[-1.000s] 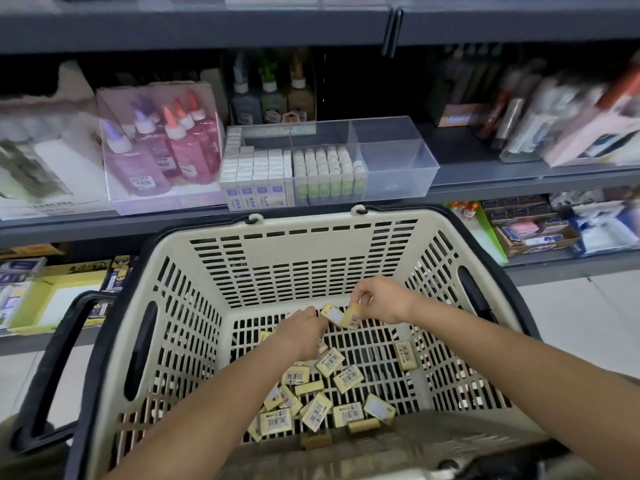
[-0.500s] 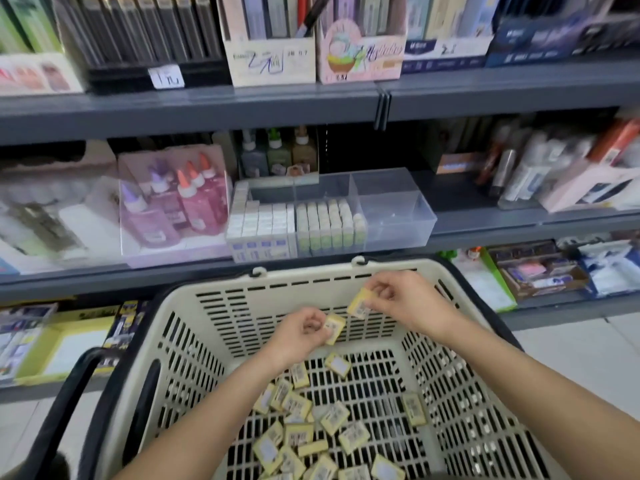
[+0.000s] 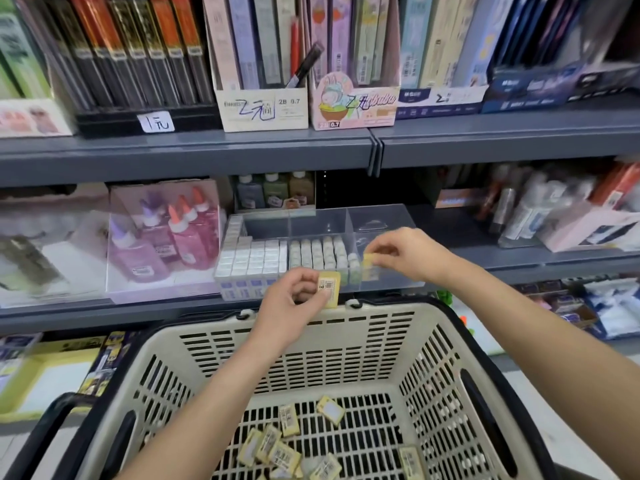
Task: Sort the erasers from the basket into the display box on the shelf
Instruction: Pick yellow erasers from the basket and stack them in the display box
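Observation:
A clear display box (image 3: 377, 220) stands on the middle shelf, its left compartments filled with rows of white erasers (image 3: 256, 258); its right compartment looks bare. My right hand (image 3: 405, 252) pinches a small yellow eraser (image 3: 367, 260) at the front of that right compartment. My left hand (image 3: 294, 301) holds another yellow eraser (image 3: 329, 287), barcode label facing me, just above the far rim of the cream basket (image 3: 346, 348). Several more yellow erasers (image 3: 287, 448) lie loose on the basket's floor.
Pink glue bottles in a clear case (image 3: 166, 244) stand left of the display box. Small bottles (image 3: 273, 190) sit behind it. Pencil boxes (image 3: 263, 105) fill the shelf above. The basket's black handles (image 3: 45, 441) flank both sides. Packaged goods (image 3: 554, 216) crowd the right.
Both hands have risen out of the basket toward the shelf, each with a yellow eraser. The right hand has reached the display box's right compartment; my view has tilted upward.

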### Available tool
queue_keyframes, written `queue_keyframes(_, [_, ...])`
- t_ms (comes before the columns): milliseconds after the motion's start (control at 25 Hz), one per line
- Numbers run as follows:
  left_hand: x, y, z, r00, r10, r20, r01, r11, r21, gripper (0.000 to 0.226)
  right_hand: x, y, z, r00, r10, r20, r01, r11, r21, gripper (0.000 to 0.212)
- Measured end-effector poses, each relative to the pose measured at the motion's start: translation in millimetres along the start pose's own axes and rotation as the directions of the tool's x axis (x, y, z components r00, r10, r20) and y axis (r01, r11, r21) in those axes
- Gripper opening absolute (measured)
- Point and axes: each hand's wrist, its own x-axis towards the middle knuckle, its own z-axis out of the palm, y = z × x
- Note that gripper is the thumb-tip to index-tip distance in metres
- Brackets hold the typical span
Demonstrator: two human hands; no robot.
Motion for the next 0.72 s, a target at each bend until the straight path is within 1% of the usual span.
queue_keyframes(120, [3.9, -5.8, 0.3, 1.000, -0.007, -0.023, 0.007, 1.000, 0.014, 0.018, 5.4, 3.8, 3.9, 0.996, -0.015, 0.092, 0.015, 1.000, 0.002, 0.024])
queue_keyframes(240, [7.0, -5.7, 5.0, 0.999, -0.016, -0.041, 0.018, 0.999, 0.036, 0.021, 5.1, 4.2, 7.3, 0.991, 0.008, 0.135, -0.009, 1.000, 0.006, 0.029])
queue_keyframes(280, [7.7, -5.0, 7.7, 0.999, -0.014, -0.041, 0.016, 0.999, 0.037, 0.022, 3.6, 3.0, 6.5, 0.992, 0.003, 0.129, -0.003, 1.000, -0.003, 0.030])
queue_keyframes(320, [8.3, -4.1, 10.6, 0.999, -0.011, -0.040, 0.012, 0.999, 0.029, 0.023, 1.2, 1.3, 5.0, 0.996, -0.012, 0.087, 0.014, 1.000, -0.018, 0.030])
queue_keyframes(360, [8.9, -3.4, 13.1, 0.999, -0.005, -0.037, 0.006, 1.000, 0.016, 0.024, -2.3, -1.7, 3.6, 0.999, -0.041, 0.005, 0.041, 0.999, -0.019, 0.028])
queue_keyframes(400, [9.6, -2.6, 15.2, 0.999, 0.003, -0.033, -0.003, 1.000, 0.002, 0.024, -7.1, -6.4, 2.7, 0.993, -0.074, -0.090, 0.076, 0.997, 0.024, 0.026])
queue_keyframes(440, [10.4, -1.8, 17.1, 1.000, 0.013, -0.028, -0.013, 1.000, -0.007, 0.024, -12.7, -13.0, 2.9, 0.983, -0.101, -0.152, 0.119, 0.987, 0.112, 0.024])
queue_keyframes(480, [11.1, -0.3, 19.3, 0.999, 0.022, -0.023, -0.022, 1.000, -0.013, 0.024, -18.6, -20.4, 4.2, 0.980, -0.121, -0.161, 0.153, 0.966, 0.207, 0.021])
queue_keyframes(520, [11.9, 1.6, 21.9, 0.999, 0.030, -0.022, -0.030, 0.999, -0.018, 0.023, -23.7, -27.6, 6.0, 0.982, -0.132, -0.135, 0.165, 0.948, 0.274, 0.018])
queue_keyframes(600, [12.2, 5.6, 27.4, 0.998, 0.043, -0.043, -0.044, 0.999, -0.025, 0.021, -29.0, -35.5, 6.9, 0.990, -0.126, -0.067, 0.141, 0.935, 0.327, 0.015])
queue_keyframes(680, [10.2, 7.2, 30.0, 0.994, 0.055, -0.097, -0.056, 0.998, -0.008, 0.019, -29.0, -33.3, -2.2, 0.992, -0.117, -0.040, 0.123, 0.904, 0.408, 0.012])
queue_keyframes(720, [8.5, 6.5, 28.7, 0.991, 0.054, -0.121, -0.054, 0.999, 0.005, 0.018, -27.5, -30.1, -8.5, 0.993, -0.108, -0.044, 0.116, 0.884, 0.453, 0.014])
